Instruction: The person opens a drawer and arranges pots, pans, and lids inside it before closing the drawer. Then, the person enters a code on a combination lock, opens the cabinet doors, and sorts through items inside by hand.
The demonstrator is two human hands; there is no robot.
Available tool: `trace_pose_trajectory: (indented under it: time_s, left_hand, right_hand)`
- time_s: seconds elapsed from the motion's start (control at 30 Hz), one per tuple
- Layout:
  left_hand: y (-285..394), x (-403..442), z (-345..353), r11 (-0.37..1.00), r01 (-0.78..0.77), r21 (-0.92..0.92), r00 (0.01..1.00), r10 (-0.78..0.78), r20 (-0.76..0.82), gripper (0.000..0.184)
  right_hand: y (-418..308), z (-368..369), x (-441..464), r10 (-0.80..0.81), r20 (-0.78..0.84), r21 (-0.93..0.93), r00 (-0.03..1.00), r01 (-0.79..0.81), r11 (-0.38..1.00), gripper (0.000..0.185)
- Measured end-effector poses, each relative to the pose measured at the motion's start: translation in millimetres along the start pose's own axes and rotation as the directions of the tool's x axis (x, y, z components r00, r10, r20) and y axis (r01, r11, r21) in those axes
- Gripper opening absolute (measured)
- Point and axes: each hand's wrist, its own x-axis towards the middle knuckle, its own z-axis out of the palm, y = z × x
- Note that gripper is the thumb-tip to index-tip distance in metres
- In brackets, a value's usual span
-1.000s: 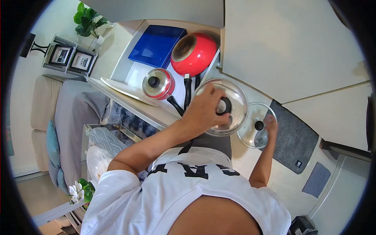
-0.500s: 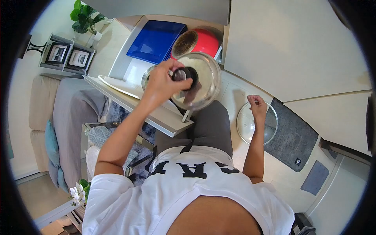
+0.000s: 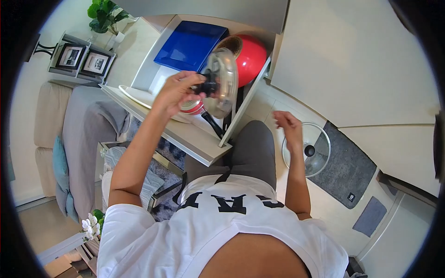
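My left hand (image 3: 178, 91) grips the black knob of a glass pot lid (image 3: 227, 83), which is tilted nearly on edge above the open drawer (image 3: 153, 83). Beneath that hand lies a small red pan (image 3: 193, 107) with a black handle, partly hidden by the hand. Behind the lid is a red pot (image 3: 252, 60), tipped on its side, beside a blue square tray (image 3: 187, 44). My right hand (image 3: 289, 127) is empty, its fingers loosely apart. A second glass lid (image 3: 320, 157) with a black knob lies on the floor, partly behind my right forearm.
A white plate or lid (image 3: 132, 97) leans along the drawer's front. A grey mat (image 3: 347, 162) covers part of the floor at right, with cabinet fronts (image 3: 357, 65) above it. A grey sofa (image 3: 88, 129) and a plant (image 3: 104, 18) are on the left.
The lid in my left hand has turned from facing me to nearly edge-on, uncovering the red pan. My right hand has shifted left, revealing the floor lid's knob.
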Motion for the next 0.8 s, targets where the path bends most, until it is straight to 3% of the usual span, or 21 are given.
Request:
trace_pose_trajectory:
  time_s: [0.1, 0.13, 0.2, 0.27, 0.3, 0.33, 0.4, 0.47, 0.53, 0.57, 0.63, 0.67, 0.73, 0.77, 0.8]
  left_hand:
    - [-8, -1, 27, 0.996, 0.057, -0.064, 0.998, -0.055, 0.044, 0.027]
    - [-12, 4, 34, 0.993, 0.093, -0.068, 0.995, -0.089, 0.053, 0.027]
    - [-19, 14, 42, 0.989, 0.133, -0.072, 0.989, -0.128, 0.072, 0.027]
    - [-24, 23, 48, 0.993, 0.081, -0.081, 0.993, -0.073, 0.097, 0.028]
    - [-20, 28, 46, 0.992, 0.120, -0.031, 0.960, -0.108, 0.260, 0.035]
    - [-20, 36, 47, 0.992, 0.122, -0.028, 0.957, -0.110, 0.268, 0.035]
    - [-29, 59, 47, 0.971, 0.222, 0.087, 0.965, -0.232, 0.124, 0.039]
    - [-70, 110, 33, 0.946, 0.267, 0.185, 0.946, -0.294, 0.139, 0.049]
    - [-98, 133, 35, 0.736, 0.269, 0.621, 0.934, -0.356, 0.018, 0.058]
    - [-115, 143, 35, 0.734, 0.263, 0.627, 0.935, -0.355, 0.024, 0.058]
    - [-144, 157, 41, 0.670, 0.356, 0.651, 0.900, -0.434, -0.046, 0.050]
    - [-153, 148, 51, 0.799, 0.375, 0.469, 0.925, -0.355, -0.135, 0.035]
    - [-202, 178, 46, 0.907, 0.323, 0.272, 0.941, -0.277, -0.192, 0.015]
    - [-211, 186, 46, 0.904, 0.324, 0.280, 0.942, -0.280, -0.186, 0.015]
    - [-216, 191, 47, 0.922, 0.297, 0.248, 0.933, -0.224, -0.283, 0.005]
  right_hand:
    - [-72, 68, -16, -0.029, 0.284, 0.330, 0.958, -0.069, 0.942, 0.023]
    - [-80, 78, -17, -0.027, 0.283, 0.330, 0.959, -0.071, 0.941, 0.023]
    - [-87, 87, -12, 0.031, 0.175, 0.275, 0.984, -0.079, 0.958, 0.022]
    - [-82, 82, -6, 0.028, 0.089, 0.304, 0.996, -0.054, 0.951, 0.020]
    - [-79, 77, -3, 0.022, 0.011, 0.333, 1.000, -0.025, 0.943, 0.018]
    - [-79, 70, -3, 0.023, 0.002, 0.332, 1.000, -0.022, 0.943, 0.018]
    - [-78, 52, -6, 0.045, -0.114, 0.396, 0.992, 0.004, 0.918, 0.015]
    - [-73, 36, -8, 0.067, -0.185, 0.385, 0.980, 0.010, 0.923, 0.014]
    - [-66, 19, -12, 0.072, -0.272, 0.370, 0.960, 0.035, 0.929, 0.014]
    - [-67, 15, -16, 0.083, -0.299, 0.387, 0.951, 0.041, 0.921, 0.013]
    - [-71, 8, -23, 0.096, -0.326, 0.412, 0.941, 0.050, 0.910, 0.013]
    - [-72, 4, -27, 0.114, -0.343, 0.433, 0.932, 0.050, 0.900, 0.014]
    - [-67, -3, -30, 0.105, -0.360, 0.440, 0.927, 0.069, 0.895, 0.013]
    - [-63, -6, -32, 0.112, -0.349, 0.461, 0.930, 0.067, 0.885, 0.013]
    - [-60, -9, -33, 0.119, -0.340, 0.483, 0.933, 0.064, 0.874, 0.012]
